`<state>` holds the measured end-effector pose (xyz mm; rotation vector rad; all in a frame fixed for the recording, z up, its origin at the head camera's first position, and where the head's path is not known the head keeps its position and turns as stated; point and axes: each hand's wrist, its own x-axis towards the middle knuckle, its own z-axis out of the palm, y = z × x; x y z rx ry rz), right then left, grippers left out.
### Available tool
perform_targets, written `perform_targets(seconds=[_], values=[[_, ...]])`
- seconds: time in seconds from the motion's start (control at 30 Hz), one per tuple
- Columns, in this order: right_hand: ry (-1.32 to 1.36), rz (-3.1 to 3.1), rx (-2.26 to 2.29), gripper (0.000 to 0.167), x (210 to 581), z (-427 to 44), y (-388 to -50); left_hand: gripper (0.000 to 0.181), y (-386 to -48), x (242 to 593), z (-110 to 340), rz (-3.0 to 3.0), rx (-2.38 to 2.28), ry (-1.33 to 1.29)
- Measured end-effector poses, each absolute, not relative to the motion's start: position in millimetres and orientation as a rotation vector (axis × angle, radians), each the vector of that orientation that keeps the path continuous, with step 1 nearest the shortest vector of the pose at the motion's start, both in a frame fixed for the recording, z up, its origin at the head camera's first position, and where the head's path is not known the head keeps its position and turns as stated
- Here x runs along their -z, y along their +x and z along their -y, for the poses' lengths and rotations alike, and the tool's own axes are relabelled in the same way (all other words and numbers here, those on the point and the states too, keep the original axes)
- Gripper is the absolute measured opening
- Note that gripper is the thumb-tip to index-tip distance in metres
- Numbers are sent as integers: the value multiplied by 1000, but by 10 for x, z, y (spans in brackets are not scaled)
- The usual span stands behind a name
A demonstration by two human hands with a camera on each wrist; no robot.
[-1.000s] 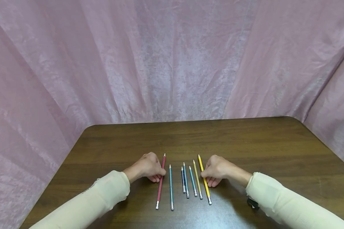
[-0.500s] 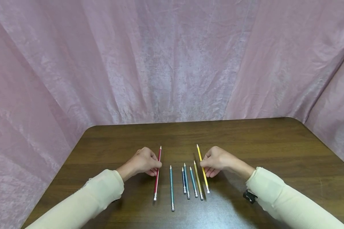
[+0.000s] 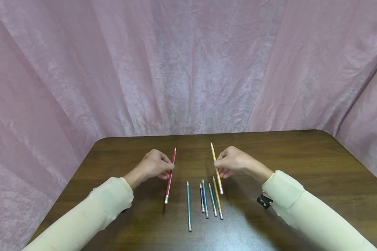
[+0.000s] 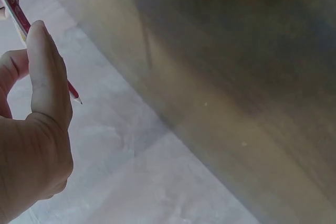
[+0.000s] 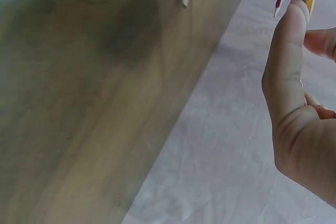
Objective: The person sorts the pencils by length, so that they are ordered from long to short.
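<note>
My left hand point(image 3: 154, 164) pinches a red pencil point(image 3: 170, 177) near its middle, tip pointing away from me and white eraser end towards me. In the left wrist view the red pencil point(image 4: 19, 14) passes between thumb and finger. A yellow pencil point(image 3: 217, 170) is pinched by my right hand point(image 3: 234, 161); both held pencils are raised off the table. Between and below the hands lie a long teal pencil point(image 3: 189, 207), a short dark blue pencil point(image 3: 202, 198), a blue pencil point(image 3: 205, 199), a short teal pencil point(image 3: 212, 200) and a gold pencil point(image 3: 218, 198).
The brown wooden table point(image 3: 286, 153) has rounded far corners. Behind it hangs a pink velvety curtain point(image 3: 188, 69), which also runs along both sides. A small black object point(image 3: 264, 201) shows at the right sleeve's cuff.
Both hands have lifted their pencils from the table and moved away from me. The red pencil has also shifted slightly left, the yellow slightly left. The lying pencils stay in place.
</note>
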<state>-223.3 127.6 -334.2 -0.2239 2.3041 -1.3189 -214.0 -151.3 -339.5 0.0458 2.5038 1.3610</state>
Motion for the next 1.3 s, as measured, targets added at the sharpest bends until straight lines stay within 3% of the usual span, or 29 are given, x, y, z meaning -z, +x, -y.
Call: perform_targets(seconds=[0.27,1.3], values=[[-236,-2307,1317,20,3244,-1111,-2380,17,-2280,3285,1548,-2496,-1438,17],[-190,-2273,1374,10,3254,-773,-2634,20,-2904,3514,1709,-2527,-1467,-234]])
